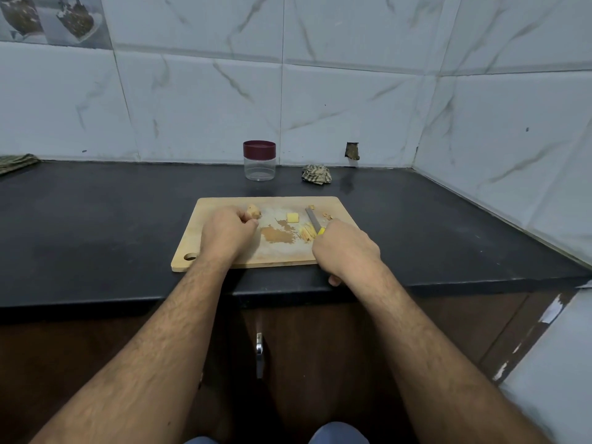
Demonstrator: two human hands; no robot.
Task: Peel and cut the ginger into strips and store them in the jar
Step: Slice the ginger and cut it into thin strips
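A wooden cutting board (224, 206) lies on the black counter. My left hand (226, 232) rests on the board's left part, closed around a brown ginger piece (253, 211) that sticks out past the fingers. My right hand (344, 248) grips a knife with a yellow handle; its grey blade (312, 219) points away over the board. Beside the blade lie a few yellow ginger strips (308, 233) and a square peeled slice (292, 217). Brown peel scraps (277, 233) sit mid-board. A clear jar with a maroon lid (259, 160) stands behind the board, shut.
A crumpled striped cloth (316, 175) lies right of the jar near the tiled wall. Another folded cloth (17, 162) sits at the far left. The counter ends at the corner wall on the right. A cabinet handle (259, 354) shows below the counter edge.
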